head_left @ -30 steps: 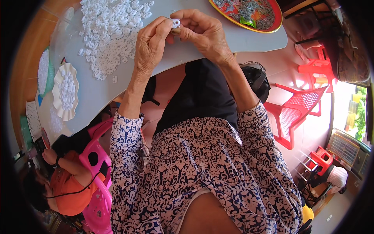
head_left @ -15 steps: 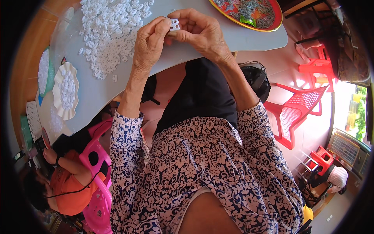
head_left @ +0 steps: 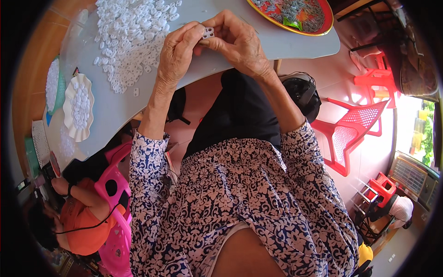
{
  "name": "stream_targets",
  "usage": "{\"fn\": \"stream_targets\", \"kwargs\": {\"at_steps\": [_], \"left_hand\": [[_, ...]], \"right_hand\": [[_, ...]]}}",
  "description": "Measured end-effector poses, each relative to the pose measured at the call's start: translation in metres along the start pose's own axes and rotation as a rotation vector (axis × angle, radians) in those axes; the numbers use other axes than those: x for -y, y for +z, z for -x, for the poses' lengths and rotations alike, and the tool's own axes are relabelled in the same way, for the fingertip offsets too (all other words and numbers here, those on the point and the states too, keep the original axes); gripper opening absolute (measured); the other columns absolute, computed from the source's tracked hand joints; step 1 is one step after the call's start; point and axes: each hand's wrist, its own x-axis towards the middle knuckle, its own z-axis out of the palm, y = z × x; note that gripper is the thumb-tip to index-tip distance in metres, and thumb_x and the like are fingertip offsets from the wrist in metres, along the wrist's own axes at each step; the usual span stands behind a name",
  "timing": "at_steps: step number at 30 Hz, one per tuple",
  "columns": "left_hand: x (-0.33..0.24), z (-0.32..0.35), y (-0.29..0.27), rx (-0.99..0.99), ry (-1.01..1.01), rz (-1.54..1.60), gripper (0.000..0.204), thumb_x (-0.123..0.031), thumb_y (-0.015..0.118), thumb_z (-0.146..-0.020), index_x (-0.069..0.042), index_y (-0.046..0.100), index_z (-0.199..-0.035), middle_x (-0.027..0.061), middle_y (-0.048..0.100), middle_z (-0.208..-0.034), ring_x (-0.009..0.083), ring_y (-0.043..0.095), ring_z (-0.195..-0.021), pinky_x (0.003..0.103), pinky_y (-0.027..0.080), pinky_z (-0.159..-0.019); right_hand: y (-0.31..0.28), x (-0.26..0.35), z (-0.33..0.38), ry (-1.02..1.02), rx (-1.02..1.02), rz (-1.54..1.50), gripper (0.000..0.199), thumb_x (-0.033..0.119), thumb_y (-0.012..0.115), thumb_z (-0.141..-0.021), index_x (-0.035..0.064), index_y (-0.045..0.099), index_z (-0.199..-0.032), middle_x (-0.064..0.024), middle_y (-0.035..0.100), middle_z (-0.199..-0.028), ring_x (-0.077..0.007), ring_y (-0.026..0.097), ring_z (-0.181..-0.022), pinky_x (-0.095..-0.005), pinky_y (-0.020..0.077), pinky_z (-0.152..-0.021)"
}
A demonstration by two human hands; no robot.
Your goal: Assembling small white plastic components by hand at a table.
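Above the table's near edge, my left hand (head_left: 179,48) and my right hand (head_left: 237,44) meet with their fingers closed around a small white plastic piece with holes (head_left: 209,33). Thumbs and fingertips of both hands press on it, and part of it is hidden behind them. To the left of my hands spreads a large heap of white oval plastic pieces (head_left: 134,23). Flatter white pieces with holes (head_left: 127,64) lie at its near side, and one loose piece (head_left: 136,92) sits apart, close to the table edge.
A red round tray (head_left: 330,21) of small grey metal parts stands at the right. On the left, a scalloped white dish (head_left: 69,115) and a green basket (head_left: 60,87) hold white pieces. A person in orange (head_left: 87,217) sits by a pink chair (head_left: 115,244). Red chairs (head_left: 355,122) stand right.
The white piece has turned slightly between my fingertips and shifted a little right and down. My hands stay in nearly the same place.
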Motion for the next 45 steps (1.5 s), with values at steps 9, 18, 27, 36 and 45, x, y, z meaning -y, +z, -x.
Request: {"fn": "stream_targets", "kwargs": {"at_steps": [9, 18, 27, 36, 45], "left_hand": [[-0.005, 0.003, 0.002, 0.019, 0.006, -0.009, 0.033, -0.032, 0.048, -0.091, -0.003, 0.054, -0.075, -0.0010, 0.043, -0.059, 0.0075, 0.040, -0.059, 0.024, 0.033, -0.056], [-0.002, 0.005, 0.001, 0.065, -0.022, 0.026, 0.034, -0.032, 0.047, -0.091, -0.003, 0.054, -0.076, -0.0006, 0.044, -0.060, 0.0083, 0.041, -0.059, 0.024, 0.034, -0.057], [-0.006, 0.006, 0.006, -0.036, 0.056, -0.028, 0.031, -0.028, 0.048, -0.094, -0.001, 0.054, -0.080, -0.0009, 0.044, -0.060, 0.0075, 0.038, -0.059, 0.025, 0.034, -0.054], [-0.008, 0.009, 0.008, -0.029, 0.168, -0.058, 0.024, -0.023, 0.048, -0.094, -0.001, 0.053, -0.085, 0.0024, 0.045, -0.061, 0.0113, 0.041, -0.059, 0.027, 0.038, -0.055], [-0.020, 0.021, -0.005, -0.123, 0.030, 0.122, 0.023, -0.020, 0.051, -0.093, -0.001, 0.054, -0.079, -0.0012, 0.050, -0.063, 0.0055, 0.044, -0.055, 0.023, 0.036, -0.050]], "right_hand": [[0.000, 0.000, 0.004, 0.004, -0.022, 0.048, 0.025, 0.017, 0.072, -0.079, 0.0025, 0.057, -0.093, -0.0006, 0.052, -0.065, -0.0074, 0.050, -0.058, -0.0239, 0.0435, -0.055], [0.000, 0.008, 0.006, -0.022, -0.009, 0.007, 0.019, 0.013, 0.068, -0.084, 0.0004, 0.056, -0.090, -0.0031, 0.062, -0.065, -0.0061, 0.056, -0.060, -0.0221, 0.0451, -0.056], [-0.003, 0.006, 0.003, 0.090, 0.042, -0.227, 0.022, 0.008, 0.067, -0.084, -0.0009, 0.059, -0.103, -0.0020, 0.063, -0.076, -0.0063, 0.057, -0.068, -0.0196, 0.0469, -0.061], [-0.008, 0.015, -0.001, 0.159, 0.019, -0.093, 0.016, 0.012, 0.055, -0.092, -0.0016, 0.060, -0.098, -0.0024, 0.062, -0.076, -0.0066, 0.051, -0.064, -0.0204, 0.0428, -0.059], [0.000, 0.033, -0.027, 0.311, 0.124, -0.185, 0.014, 0.008, 0.053, -0.093, -0.0034, 0.056, -0.099, -0.0019, 0.055, -0.072, -0.0068, 0.049, -0.061, -0.0206, 0.0409, -0.056]]}}
